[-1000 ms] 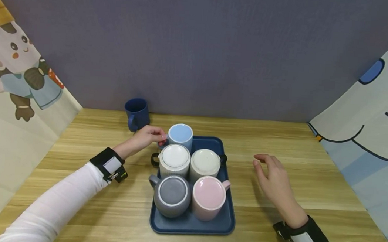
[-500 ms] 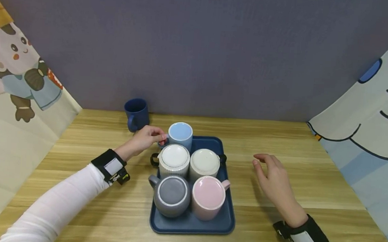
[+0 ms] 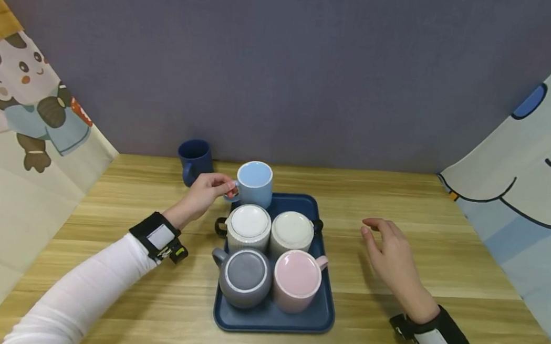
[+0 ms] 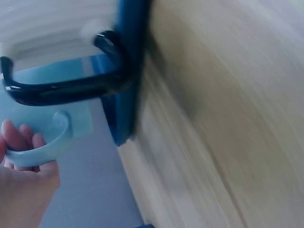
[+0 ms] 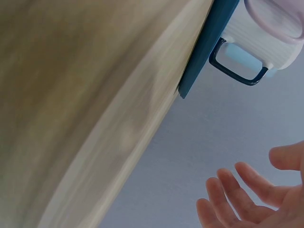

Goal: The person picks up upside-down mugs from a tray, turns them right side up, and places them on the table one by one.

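My left hand pinches the handle of an upside-down light blue mug at the far left corner of a dark blue tray. The left wrist view shows the fingers curled round that pale blue handle. Nearest to it on the tray stands a white mug with a black handle, also upside down. My right hand hovers to the right of the tray, holding nothing, its fingers relaxed as the right wrist view shows.
Also upside down on the tray are a cream mug, a grey mug and a pink mug. A navy mug stands upright on the wooden table, behind my left hand, near the grey wall.
The light blue mug has shifted up and away from me, a little to the left, with my left hand on its handle. The right hand and the other mugs stay put.
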Tool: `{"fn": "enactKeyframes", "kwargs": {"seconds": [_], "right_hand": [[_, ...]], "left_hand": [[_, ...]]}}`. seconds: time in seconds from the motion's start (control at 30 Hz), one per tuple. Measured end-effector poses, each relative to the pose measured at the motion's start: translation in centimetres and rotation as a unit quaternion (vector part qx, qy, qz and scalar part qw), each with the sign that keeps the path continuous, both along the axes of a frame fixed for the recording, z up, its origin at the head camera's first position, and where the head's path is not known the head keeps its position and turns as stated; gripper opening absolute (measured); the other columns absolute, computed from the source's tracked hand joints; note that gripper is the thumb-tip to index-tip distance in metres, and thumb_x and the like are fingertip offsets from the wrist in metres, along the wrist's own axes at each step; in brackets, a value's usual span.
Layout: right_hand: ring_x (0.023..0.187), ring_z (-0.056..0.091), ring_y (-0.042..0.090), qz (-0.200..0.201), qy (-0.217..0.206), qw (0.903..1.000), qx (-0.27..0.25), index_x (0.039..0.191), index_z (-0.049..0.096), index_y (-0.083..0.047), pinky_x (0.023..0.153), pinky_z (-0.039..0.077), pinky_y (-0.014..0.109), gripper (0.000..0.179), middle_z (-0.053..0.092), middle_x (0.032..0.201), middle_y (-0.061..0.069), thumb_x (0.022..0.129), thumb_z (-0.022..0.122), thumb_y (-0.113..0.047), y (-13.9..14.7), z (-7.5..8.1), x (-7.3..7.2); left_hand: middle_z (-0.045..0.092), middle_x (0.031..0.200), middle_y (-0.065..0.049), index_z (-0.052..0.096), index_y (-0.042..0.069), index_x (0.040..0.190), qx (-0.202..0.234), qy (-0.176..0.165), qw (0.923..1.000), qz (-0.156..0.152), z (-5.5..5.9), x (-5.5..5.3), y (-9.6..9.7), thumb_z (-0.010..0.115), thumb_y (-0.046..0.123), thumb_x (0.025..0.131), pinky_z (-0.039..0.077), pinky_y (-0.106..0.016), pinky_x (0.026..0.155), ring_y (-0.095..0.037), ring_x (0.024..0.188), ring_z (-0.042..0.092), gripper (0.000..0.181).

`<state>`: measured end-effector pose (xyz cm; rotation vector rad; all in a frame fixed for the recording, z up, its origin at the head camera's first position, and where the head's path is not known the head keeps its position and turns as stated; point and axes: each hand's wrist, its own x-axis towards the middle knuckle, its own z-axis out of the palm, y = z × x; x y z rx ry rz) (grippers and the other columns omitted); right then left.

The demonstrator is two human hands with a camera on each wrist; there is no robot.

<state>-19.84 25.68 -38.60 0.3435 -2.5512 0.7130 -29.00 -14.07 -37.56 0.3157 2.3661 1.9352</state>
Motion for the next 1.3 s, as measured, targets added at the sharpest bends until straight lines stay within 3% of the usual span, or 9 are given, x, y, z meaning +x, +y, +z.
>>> {"fn": "enactKeyframes", "kwargs": {"seconds": [0.1, 0.23, 0.4, 0.7, 1.3], "right_hand": [[0.097, 0.059, 0.037, -0.001, -0.001, 1.0, -0.002, 0.11, 0.061, 0.003, 0.077, 0.047, 0.054, 0.023, 0.062, 0.104, 0.021, 0.095, 0.056, -0.014, 0.0, 0.0, 0.0], [0.097, 0.059, 0.037, 0.001, 0.004, 1.0, -0.005, 0.111, 0.061, 0.003, 0.075, 0.048, 0.053, 0.024, 0.062, 0.103, 0.021, 0.095, 0.056, -0.014, 0.0, 0.2, -0.2], [0.098, 0.058, 0.037, 0.01, 0.009, 0.9999, -0.005, 0.112, 0.061, 0.003, 0.078, 0.047, 0.053, 0.025, 0.062, 0.104, 0.02, 0.096, 0.055, -0.016, -0.2, 0.5, -0.5], [0.102, 0.057, 0.036, 0.024, -0.005, 0.9997, 0.006, 0.116, 0.059, 0.002, 0.084, 0.045, 0.053, 0.031, 0.061, 0.109, 0.02, 0.099, 0.051, -0.023, -1.1, 1.4, -1.6], [0.109, 0.055, 0.038, 0.059, -0.017, 0.9974, 0.036, 0.117, 0.059, 0.001, 0.092, 0.044, 0.053, 0.037, 0.063, 0.114, 0.021, 0.096, 0.055, -0.03, -3.9, 3.8, -4.2]], "left_hand": [[0.064, 0.075, 0.001, 0.059, -0.009, 0.095, 0.085, -0.004, 0.9963, 0.017, 0.3, 0.0, 0.1, 0.052, 0.005, 0.096, 0.05, -0.019, 0.074, -0.007, 0.074, 0.061, 0.016], [0.065, 0.075, 0.0, 0.06, 0.001, 0.086, 0.181, 0.002, 0.9834, 0.018, 1.3, 0.3, 0.4, 0.051, 0.003, 0.096, 0.05, -0.019, 0.076, -0.01, 0.073, 0.06, 0.014], [0.066, 0.077, -0.003, 0.063, 0.004, 0.081, 0.252, 0.007, 0.9676, 0.012, 2.7, 0.7, 0.8, 0.051, 0.003, 0.096, 0.051, -0.021, 0.078, -0.013, 0.076, 0.061, 0.019], [0.062, 0.079, -0.005, 0.064, 0.004, 0.081, 0.323, 0.007, 0.9462, 0.019, 4.5, 1.3, 1.4, 0.05, 0.003, 0.097, 0.05, -0.022, 0.076, -0.014, 0.079, 0.06, 0.022], [0.06, 0.079, -0.005, 0.063, 0.003, 0.081, 0.357, 0.032, 0.9331, 0.023, 7.3, 1.9, 3.0, 0.05, 0.006, 0.097, 0.048, -0.022, 0.074, -0.013, 0.074, 0.056, 0.021]]}}
